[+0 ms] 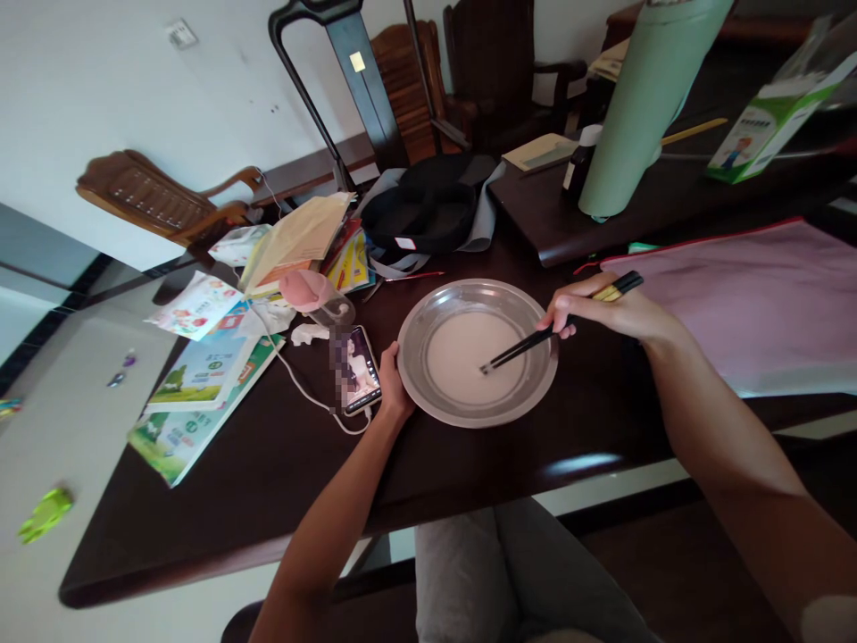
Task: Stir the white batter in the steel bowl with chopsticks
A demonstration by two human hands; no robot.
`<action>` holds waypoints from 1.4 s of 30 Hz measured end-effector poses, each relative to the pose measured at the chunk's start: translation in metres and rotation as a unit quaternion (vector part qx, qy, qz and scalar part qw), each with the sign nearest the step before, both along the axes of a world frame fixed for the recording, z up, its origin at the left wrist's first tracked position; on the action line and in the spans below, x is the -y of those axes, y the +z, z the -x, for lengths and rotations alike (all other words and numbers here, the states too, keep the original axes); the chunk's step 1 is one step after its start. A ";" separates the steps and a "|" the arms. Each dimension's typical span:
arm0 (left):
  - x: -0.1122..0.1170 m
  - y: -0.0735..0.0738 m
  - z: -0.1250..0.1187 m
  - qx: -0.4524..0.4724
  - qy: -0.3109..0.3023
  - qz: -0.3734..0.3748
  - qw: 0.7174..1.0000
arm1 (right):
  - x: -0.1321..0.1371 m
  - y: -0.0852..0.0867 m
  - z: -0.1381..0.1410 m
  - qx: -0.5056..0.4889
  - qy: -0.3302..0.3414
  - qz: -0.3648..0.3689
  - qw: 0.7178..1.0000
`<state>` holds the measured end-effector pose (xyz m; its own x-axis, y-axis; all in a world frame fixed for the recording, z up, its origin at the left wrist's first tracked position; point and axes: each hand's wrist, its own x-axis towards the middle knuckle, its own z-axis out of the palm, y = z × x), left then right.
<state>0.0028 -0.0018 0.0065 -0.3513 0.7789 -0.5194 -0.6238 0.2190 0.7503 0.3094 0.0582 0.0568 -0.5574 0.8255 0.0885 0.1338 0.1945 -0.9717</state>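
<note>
A round, wide-rimmed metal bowl (pixel 413 393) sits on the dark table, holding a pale, milky liquid (pixel 461 353). My left hand (pixel 396 382) grips the bowl's left side, thumb by the rim and the other fingers hidden beneath or behind it. Black chopsticks (pixel 526 346) with gold-coloured bands are in my right hand (pixel 595 308), whose fingers are closed around them. Their tips dip into the liquid near the bowl's middle. Just left of my left hand lies a phone (pixel 361 371) with its screen lit and a white cable (pixel 301 390) plugged in.
Booklets (pixel 201 393), papers and a pink-lidded cup (pixel 314 295) crowd the table's left side. A black bag (pixel 421 210) lies behind the bowl. At the right are a green flask (pixel 646 116), a dark bottle (pixel 581 165) and a pink zip pouch (pixel 743 304). The table's front edge (pixel 201 572) is near my legs.
</note>
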 end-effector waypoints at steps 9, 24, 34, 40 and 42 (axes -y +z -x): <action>-0.001 -0.005 0.001 -0.021 0.000 -0.021 1.000 | 0.000 0.002 0.002 0.000 -0.060 -0.022 0.998; -0.001 -0.011 0.004 -0.015 -0.001 -0.026 1.000 | -0.001 0.003 -0.003 0.003 -0.038 -0.011 0.999; -0.002 -0.014 0.006 -0.019 -0.004 -0.030 0.999 | 0.000 -0.003 0.011 0.005 -0.053 -0.038 0.998; -0.002 -0.015 0.006 -0.024 0.003 -0.034 0.999 | 0.003 0.001 0.007 0.003 0.006 0.002 1.000; -0.002 -0.015 0.006 -0.023 -0.002 -0.034 0.999 | 0.004 -0.003 0.014 0.012 0.026 -0.007 1.000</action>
